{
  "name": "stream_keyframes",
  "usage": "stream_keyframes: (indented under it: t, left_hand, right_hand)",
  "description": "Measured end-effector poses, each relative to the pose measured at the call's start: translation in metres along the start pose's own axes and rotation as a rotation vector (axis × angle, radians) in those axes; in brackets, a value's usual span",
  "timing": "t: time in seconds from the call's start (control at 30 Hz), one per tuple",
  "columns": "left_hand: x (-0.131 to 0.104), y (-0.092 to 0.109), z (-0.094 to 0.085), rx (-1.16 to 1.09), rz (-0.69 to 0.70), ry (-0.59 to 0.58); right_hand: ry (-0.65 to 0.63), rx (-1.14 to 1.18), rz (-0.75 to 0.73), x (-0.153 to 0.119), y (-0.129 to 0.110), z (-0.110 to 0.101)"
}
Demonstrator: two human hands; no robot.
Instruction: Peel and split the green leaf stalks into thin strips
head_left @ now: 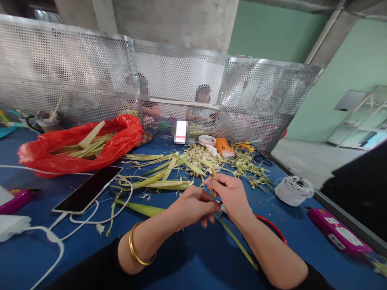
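Note:
My left hand (196, 207), with a gold bangle (133, 245) on its wrist, has its thumb and fingers closed round a long green plant stem (237, 243). The stem's lower end trails down to the right over the blue table. Close above, my right hand (231, 195) pinches the upper part of the same stem, where a small yellow-brown tip (213, 174) sticks up. Beneath my right wrist lies a red-handled tool (273, 227), perhaps scissors; my arm hides most of it. Pale leaf strips (166, 184) and a heap of dried plant bits (196, 157) lie just beyond my hands.
A red plastic bag (36, 157) of leaf strips stands at left, behind a tablet-like device (89, 189) with white cables. A white cord roll (294, 191) and purple packet (337, 231) lie right. Behind a perforated metal screen (178, 72) sit two people.

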State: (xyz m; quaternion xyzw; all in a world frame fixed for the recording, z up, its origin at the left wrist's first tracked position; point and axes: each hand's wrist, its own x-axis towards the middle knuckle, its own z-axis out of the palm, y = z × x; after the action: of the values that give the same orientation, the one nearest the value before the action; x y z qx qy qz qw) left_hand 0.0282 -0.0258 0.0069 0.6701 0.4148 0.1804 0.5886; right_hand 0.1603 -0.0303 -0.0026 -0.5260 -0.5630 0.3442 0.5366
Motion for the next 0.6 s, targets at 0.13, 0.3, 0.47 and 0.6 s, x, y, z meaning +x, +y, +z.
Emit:
stream_keyframes:
  t: [0.13, 0.3, 0.47, 0.6]
  left_hand:
    - [0.000, -0.002, 0.001, 0.010, 0.010, -0.012]
    - [0.002, -0.002, 0.001, -0.105, -0.037, -0.001]
    - [0.004, -0.002, -0.010, -0.474, -0.003, 0.144]
    - [0.005, -0.001, -0.015, -0.599, 0.027, 0.157]
  right_hand:
    - [0.022, -0.010, 0.018, -0.003, 0.001, 0.004]
    - [-0.020, -0.099, -0.061, 0.003, 0.003, 0.001]
    - [0.239, -0.242, -0.289, 0.015, 0.004, -0.017]
    - [0.155, -0.075, 0.038, 0.018, 0.007, -0.020]
